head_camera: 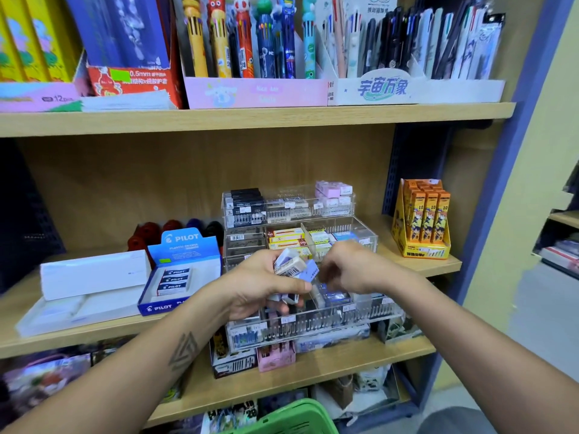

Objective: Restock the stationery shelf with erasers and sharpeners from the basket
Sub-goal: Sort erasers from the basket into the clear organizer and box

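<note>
My left hand (260, 286) grips a bunch of several small wrapped erasers (293, 264), white and lilac, in front of the clear tiered acrylic organiser (344, 321) on the middle shelf. My right hand (354, 270) is just to the right of the bunch, fingers curled and blurred, its fingertips at a lilac eraser (313, 272) at the bunch's edge. Whether it pinches that eraser is unclear. The organiser's compartments hold black, yellow, white, blue and pink erasers. The green basket (294, 418) shows at the bottom edge, below the shelves.
A blue Pilot eraser box (181, 274) and white boxes (94, 274) stand left of the organiser, an orange display box (423, 220) to its right. Pen displays (257, 89) fill the upper shelf. A blue shelf post (501, 183) bounds the right side.
</note>
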Motion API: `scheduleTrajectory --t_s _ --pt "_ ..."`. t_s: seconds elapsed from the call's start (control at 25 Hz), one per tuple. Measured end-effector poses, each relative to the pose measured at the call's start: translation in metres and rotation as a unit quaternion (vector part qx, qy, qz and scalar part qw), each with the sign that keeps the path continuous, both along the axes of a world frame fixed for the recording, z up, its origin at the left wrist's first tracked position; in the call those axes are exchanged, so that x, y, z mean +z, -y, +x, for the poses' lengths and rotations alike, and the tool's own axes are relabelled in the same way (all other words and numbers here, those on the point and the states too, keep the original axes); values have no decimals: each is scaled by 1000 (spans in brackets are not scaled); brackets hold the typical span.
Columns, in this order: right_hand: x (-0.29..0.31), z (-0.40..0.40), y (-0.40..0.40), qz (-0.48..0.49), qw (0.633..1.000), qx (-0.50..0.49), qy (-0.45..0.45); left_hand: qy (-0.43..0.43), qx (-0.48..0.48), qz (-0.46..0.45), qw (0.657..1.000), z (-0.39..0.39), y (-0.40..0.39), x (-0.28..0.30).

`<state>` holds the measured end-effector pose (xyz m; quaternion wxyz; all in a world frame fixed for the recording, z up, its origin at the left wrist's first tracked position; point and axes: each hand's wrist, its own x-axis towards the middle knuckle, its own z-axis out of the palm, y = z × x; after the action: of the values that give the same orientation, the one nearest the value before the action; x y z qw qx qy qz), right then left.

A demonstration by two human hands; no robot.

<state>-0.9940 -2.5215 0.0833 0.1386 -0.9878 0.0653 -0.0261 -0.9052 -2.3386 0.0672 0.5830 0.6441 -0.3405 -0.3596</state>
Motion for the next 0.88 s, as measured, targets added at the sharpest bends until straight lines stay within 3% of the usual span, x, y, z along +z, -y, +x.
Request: scheduleTrajectory --t_s 0.08,0.12,0.16,0.36,0.48,0.72,0.88 --pt "11 -6 -1 271 962 -8 43 -5 9 7 1000 2 -1 4" --pt "15 -10 -2 365 930 5 52 -11 12 8 1000 2 -2 7" --pt "16 -14 -3 397 915 26 63 -17 15 9 1000 3 -2 10" --pt "10 -11 1 383 912 2 144 -96 84 -27 991 6 -4 19" --pt "7 -11 3 372 918 -1 137 -109 135 -31 984 8 -6 18" --pt "17 -7 3 164 973 20 163 -95 145 -18 985 6 3 27" --pt "29 -18 13 214 968 34 124 -76 134 -22 988 2 14 34"
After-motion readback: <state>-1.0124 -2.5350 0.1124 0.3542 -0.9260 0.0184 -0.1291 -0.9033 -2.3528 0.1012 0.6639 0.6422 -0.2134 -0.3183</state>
